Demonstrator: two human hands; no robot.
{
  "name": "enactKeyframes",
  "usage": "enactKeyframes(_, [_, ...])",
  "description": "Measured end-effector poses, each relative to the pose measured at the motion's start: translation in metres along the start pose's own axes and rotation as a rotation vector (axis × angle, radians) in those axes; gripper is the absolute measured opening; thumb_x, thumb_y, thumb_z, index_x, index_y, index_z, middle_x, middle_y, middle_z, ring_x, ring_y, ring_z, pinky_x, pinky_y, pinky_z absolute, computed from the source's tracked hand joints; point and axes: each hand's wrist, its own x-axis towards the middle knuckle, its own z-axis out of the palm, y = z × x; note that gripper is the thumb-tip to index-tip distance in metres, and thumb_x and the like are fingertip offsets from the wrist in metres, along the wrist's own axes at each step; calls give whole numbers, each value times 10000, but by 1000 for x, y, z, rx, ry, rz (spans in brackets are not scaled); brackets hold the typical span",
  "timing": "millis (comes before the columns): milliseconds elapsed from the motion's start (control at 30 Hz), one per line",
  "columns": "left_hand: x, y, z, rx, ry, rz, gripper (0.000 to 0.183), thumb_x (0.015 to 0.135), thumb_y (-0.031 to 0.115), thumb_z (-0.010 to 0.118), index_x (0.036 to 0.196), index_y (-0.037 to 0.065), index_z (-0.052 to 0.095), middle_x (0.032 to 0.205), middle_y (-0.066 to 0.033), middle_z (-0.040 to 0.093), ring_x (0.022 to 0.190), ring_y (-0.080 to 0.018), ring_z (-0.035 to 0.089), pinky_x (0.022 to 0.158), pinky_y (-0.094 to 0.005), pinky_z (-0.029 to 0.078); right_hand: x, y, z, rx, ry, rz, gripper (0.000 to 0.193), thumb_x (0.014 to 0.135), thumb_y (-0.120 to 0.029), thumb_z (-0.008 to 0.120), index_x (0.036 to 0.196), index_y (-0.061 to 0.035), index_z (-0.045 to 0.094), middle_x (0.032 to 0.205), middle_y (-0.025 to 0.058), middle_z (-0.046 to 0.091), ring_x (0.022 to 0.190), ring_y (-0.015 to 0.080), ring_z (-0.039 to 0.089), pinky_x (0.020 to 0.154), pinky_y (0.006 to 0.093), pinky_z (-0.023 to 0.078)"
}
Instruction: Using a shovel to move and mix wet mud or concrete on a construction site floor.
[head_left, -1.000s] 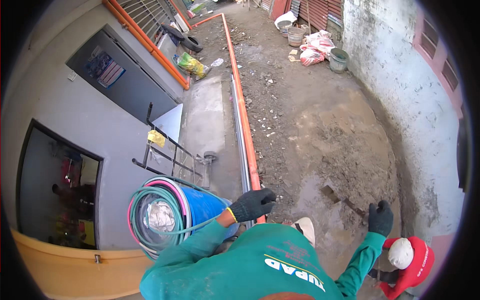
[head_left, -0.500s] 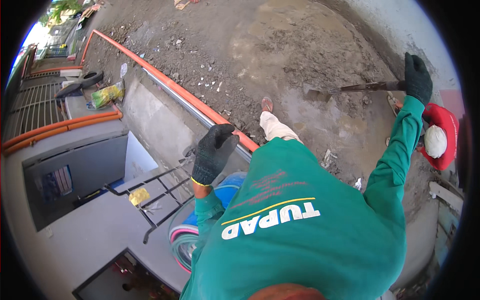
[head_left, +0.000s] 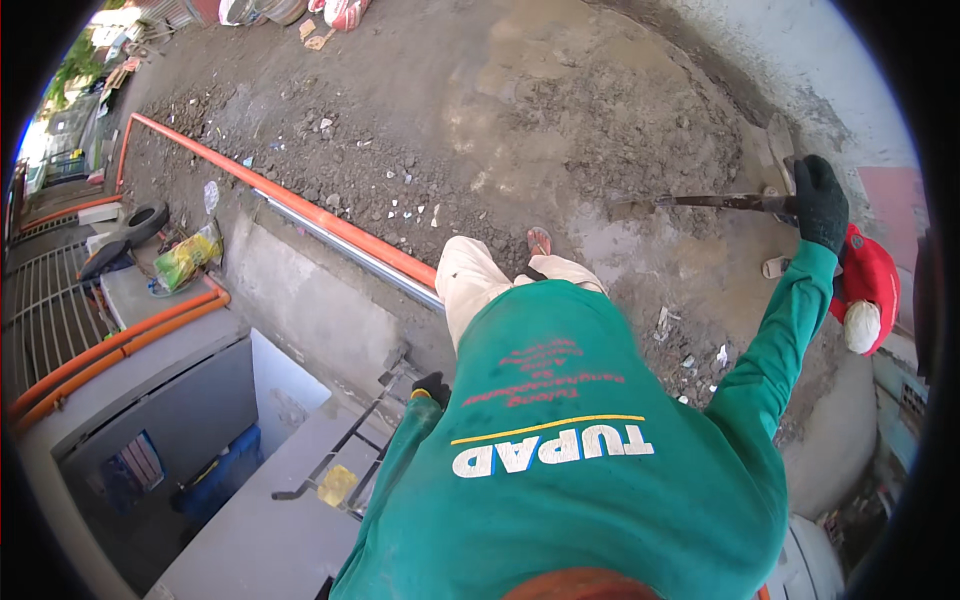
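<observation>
My right hand (head_left: 822, 203), in a dark glove, is closed round the upper end of a long-handled digging tool (head_left: 725, 201). Its shaft slants down to the wet mud in front of me, where the flat metal end sits low in the sludge; whether it is a shovel or a hoe cannot be made out. My left hand (head_left: 432, 388), also gloved, hangs by my left side, partly behind the green sleeve, and its fingers are mostly hidden. It is close to a black metal rack (head_left: 340, 440).
Orange pipe (head_left: 300, 205) and a silver pipe run along the left of the muddy ground (head_left: 560, 110). A person in red (head_left: 872, 290) bends at the right, beside the pale wall (head_left: 840, 90). Sacks (head_left: 345, 12) lie at the far end; a tyre (head_left: 147, 222) lies left.
My left hand has dropped from in front of me to my side. The right hand has come down slightly with the tool, whose end has sunk lower in the mud. My view has shifted.
</observation>
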Motion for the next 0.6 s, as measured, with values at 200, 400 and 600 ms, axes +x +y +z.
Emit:
enactKeyframes(200, [-16,-96,-60,-443,-42,-723,452,878,430,532,1186,113,629,1172,-176,639,1059,-371,619,899,-456,492,-30,-46,-3,15,-113,153,447,875,-393,609,1168,-55,624,1062,163,677,1000,327,640,884,365,474])
enactKeyframes(400, [-7,-260,-254,-1927,740,-937,222,873,268,656,959,67,620,759,-76,635,599,-210,624,518,-342,526,-56,-109,-10,-328,-464,203,457,768,-357,706,1087,-33,656,1047,170,683,1012,319,642,906,369,478])
enactKeyframes(600, [-14,-393,-357,-1875,756,-922,191,892,254,587,997,95,604,902,-103,678,728,-250,663,608,-402,545,-108,-149,-4,-450,-689,335,473,726,-344,738,1076,-35,658,1045,173,682,1019,322,640,908,378,482])
